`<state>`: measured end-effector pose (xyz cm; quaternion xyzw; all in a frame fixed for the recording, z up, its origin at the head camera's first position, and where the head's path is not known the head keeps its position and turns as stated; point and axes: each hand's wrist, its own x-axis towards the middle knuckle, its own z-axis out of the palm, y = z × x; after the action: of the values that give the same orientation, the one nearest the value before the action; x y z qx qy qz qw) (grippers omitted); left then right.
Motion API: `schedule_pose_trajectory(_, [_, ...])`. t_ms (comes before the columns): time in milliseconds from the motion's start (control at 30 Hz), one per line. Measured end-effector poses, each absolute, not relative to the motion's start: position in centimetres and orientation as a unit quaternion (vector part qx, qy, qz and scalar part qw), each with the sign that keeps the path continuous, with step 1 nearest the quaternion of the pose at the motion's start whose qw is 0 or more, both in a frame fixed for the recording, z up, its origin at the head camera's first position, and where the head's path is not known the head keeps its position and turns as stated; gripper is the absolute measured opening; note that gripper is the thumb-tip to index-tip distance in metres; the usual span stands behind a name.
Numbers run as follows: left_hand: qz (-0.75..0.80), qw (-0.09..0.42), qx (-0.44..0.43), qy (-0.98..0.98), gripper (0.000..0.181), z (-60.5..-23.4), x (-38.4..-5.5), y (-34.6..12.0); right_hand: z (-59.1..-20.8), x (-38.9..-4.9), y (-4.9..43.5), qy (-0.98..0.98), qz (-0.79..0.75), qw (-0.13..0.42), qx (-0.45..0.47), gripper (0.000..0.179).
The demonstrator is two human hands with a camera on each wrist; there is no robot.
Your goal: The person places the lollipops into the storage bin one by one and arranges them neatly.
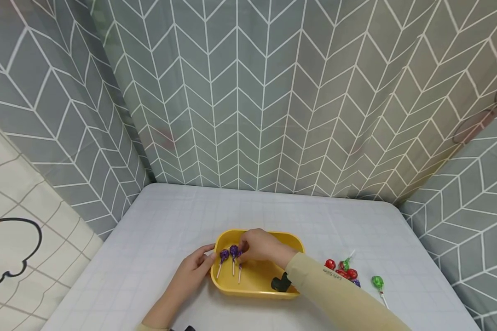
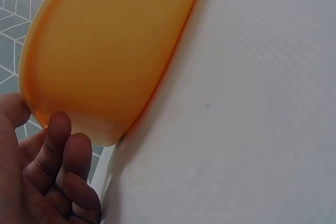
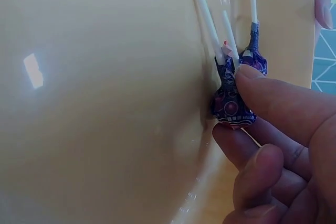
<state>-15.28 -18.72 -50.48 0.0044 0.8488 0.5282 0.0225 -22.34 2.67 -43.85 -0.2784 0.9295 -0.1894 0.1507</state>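
A yellow tray (image 1: 258, 279) stands on the white table. My left hand (image 1: 193, 269) grips its left end, the thumb at the rim and the fingers against the outer wall (image 2: 105, 61). Inside the tray, my right hand (image 1: 262, 245) pinches a purple-wrapped lollipop (image 3: 231, 106) between thumb and fingertips, its white stick pointing toward the near side. Beside it, to the left, two more purple lollipops lie in a row: one close by (image 1: 234, 251) and one at the left end (image 1: 224, 255). The right fingers partly cover the held lollipop in the head view.
To the right of the tray, under the right forearm's far side, lies a pile of red, green and purple lollipops (image 1: 351, 274). A single green lollipop (image 1: 378, 282) lies farther right. A patterned grey curtain (image 1: 248, 115) hangs behind the table (image 1: 182, 211).
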Motion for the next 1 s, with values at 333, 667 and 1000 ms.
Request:
schedule_pose_trajectory(333, [0.531,0.018,0.012,0.847,0.04,-50.35,-15.22,-18.75,-43.92,-22.33,2.59,0.928,-0.203,0.148,-0.275,0.03])
schedule_pose_trajectory(667, [0.532,0.018,0.013,0.846,0.04,-50.39,-15.21,-18.78,-43.99,-22.36,2.32,0.93,-0.187,0.135,-0.286,0.031])
schedule_pose_trajectory(1000, [0.529,0.015,0.012,0.848,0.038,-50.42,-15.17,-18.79,-44.0,-22.4,2.51,0.928,-0.194,0.135,-0.288,0.033])
